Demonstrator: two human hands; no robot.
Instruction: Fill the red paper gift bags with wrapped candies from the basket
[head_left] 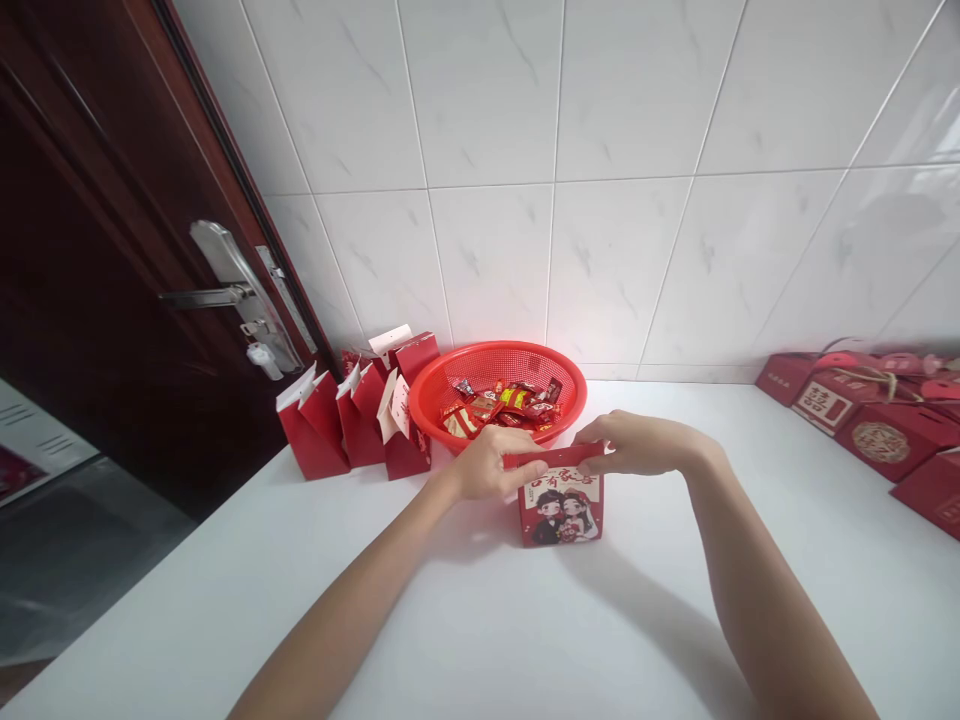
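A small red gift box (561, 510) with a cartoon couple on its front stands upright on the white table (465, 620). Its top flap is pinched at the left end by my left hand (499, 462), thumb in front and fingers behind. At the flap's right end, my right hand (626, 443) grips in the same way. Just behind the hands sits a red perforated basket (499, 350) with wrapped sweets (514, 400) inside; my left hand overlaps its front rim in view.
Several red paper boxes (315, 430) with raised flaps stand left of the basket. More red boxes (877, 440), one tied with cord, lie at the right. A tiled wall (630, 270) runs behind the table; a dark door (112, 200) with a metal handle is at the left.
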